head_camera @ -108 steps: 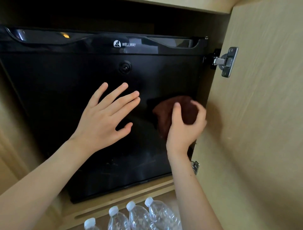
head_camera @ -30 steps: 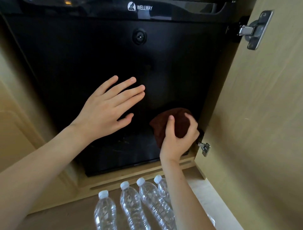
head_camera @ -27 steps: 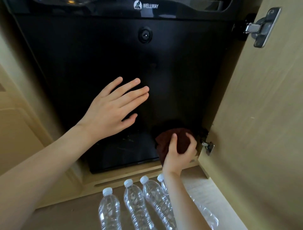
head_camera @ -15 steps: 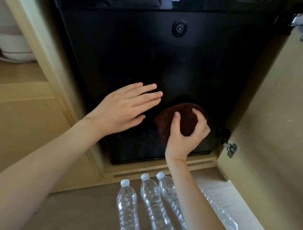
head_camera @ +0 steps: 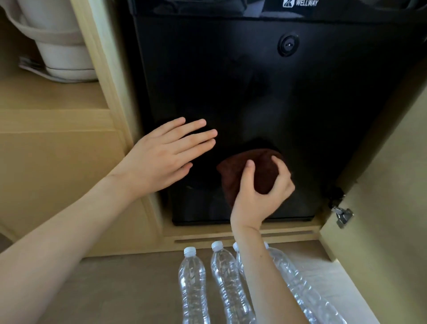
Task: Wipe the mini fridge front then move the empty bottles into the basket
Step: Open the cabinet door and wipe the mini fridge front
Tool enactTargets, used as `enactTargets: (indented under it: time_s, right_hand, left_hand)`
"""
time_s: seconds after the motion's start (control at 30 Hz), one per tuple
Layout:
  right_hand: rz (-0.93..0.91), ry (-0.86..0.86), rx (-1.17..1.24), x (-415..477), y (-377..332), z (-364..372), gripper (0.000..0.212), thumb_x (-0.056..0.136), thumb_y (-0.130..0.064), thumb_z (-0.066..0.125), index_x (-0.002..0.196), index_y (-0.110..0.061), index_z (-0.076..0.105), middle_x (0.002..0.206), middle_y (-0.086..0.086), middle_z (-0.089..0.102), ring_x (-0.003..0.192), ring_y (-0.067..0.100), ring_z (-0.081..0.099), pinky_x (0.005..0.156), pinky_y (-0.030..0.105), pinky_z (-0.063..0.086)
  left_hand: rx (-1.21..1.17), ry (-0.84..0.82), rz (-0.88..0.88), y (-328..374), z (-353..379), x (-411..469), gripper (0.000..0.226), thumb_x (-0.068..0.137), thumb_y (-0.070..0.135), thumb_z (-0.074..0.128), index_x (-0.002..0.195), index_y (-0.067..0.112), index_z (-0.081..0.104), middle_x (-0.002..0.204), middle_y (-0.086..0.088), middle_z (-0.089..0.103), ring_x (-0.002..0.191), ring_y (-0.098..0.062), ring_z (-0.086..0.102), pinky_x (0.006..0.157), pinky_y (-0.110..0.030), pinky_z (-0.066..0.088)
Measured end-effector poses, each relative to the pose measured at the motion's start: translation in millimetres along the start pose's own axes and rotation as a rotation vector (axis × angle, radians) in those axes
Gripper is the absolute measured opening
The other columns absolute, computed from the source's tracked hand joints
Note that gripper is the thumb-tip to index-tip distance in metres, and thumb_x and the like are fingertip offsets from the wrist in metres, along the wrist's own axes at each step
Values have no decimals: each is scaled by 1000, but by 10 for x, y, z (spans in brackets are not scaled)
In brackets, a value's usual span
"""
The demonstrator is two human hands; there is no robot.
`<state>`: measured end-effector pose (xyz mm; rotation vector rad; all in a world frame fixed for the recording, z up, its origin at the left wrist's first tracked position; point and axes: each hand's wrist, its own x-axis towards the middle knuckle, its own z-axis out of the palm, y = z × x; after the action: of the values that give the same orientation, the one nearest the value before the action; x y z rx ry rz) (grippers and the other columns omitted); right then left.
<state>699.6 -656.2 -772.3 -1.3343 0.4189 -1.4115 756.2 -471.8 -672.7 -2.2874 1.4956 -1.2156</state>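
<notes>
Since half a second ago the view has swung left and pulled back: the white "WELLWAY" logo (head_camera: 300,3) is back at the top edge, and a pale bucket-like container (head_camera: 57,39) on a shelf now shows in the upper left. The right hand (head_camera: 261,196) has stayed low on the black mini fridge door (head_camera: 254,92), right of centre, its fingers (head_camera: 248,175) closed around a bunched dark brown cloth (head_camera: 263,172) pressed to the door. The left hand (head_camera: 161,162) lies flat against the door's lower left, fingers spread and holding nothing, now overlapping the fridge's left edge.

One round lock (head_camera: 288,45) sits in the upper door. Four clear plastic bottles (head_camera: 191,284) with white caps stand in a row on the floor at bottom centre, the third largely hidden behind the right forearm. The open wooden cabinet door (head_camera: 392,185) fills the right side, with one metal hinge (head_camera: 343,215) visible at its lower edge. No basket is in view.
</notes>
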Motion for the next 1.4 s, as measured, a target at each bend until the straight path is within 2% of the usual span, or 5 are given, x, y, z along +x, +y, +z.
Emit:
enactTargets:
  time_s: [0.23, 0.4, 1.03, 1.23, 1.4]
  right_hand:
    - [62, -215, -184, -632, 511, -298, 40, 82, -16, 82, 117, -22, 65, 122, 9, 44, 109, 20, 55, 92, 27, 53]
    - [111, -195, -86, -656, 378, -216, 44, 82, -23, 82, 114, -42, 59, 121, 1, 44, 109, 0, 54, 84, 1, 43]
    - [-176, -255, -56, -802, 198, 226, 41, 78, -25, 84, 115, -19, 66, 118, 4, 42, 111, 11, 53, 92, 12, 45]
    - [-93, -437, -218, -1206, 525, -62, 39, 73, -9, 89, 108, -11, 72, 118, 2, 39, 105, 25, 54, 90, 39, 56]
    - [-12, -357, -73, -1203, 262, 133, 43, 76, -19, 86, 112, -24, 65, 119, 0, 40, 113, 6, 49, 90, 8, 45]
  left_hand:
    - [12, -28, -37, 17, -29, -51, 65, 92, 20, 64, 152, 15, 38, 159, -3, 36, 150, -24, 24, 125, -44, 17]
    - [22, -29, -31, 12, -15, -57, 66, 92, 21, 65, 152, 15, 37, 159, -3, 35, 151, -25, 23, 125, -44, 16]
    - [69, -34, 20, -36, -115, -51, 70, 83, 17, 76, 146, 9, 46, 155, -8, 42, 147, -30, 33, 121, -45, 24]
    - [195, -51, 20, -83, -223, -105, 67, 87, 23, 73, 147, 9, 46, 155, -9, 42, 145, -31, 36, 120, -47, 28]
    - [213, -55, 17, -85, -216, -98, 68, 86, 23, 74, 146, 9, 46, 155, -9, 43, 146, -31, 35, 120, -46, 27]
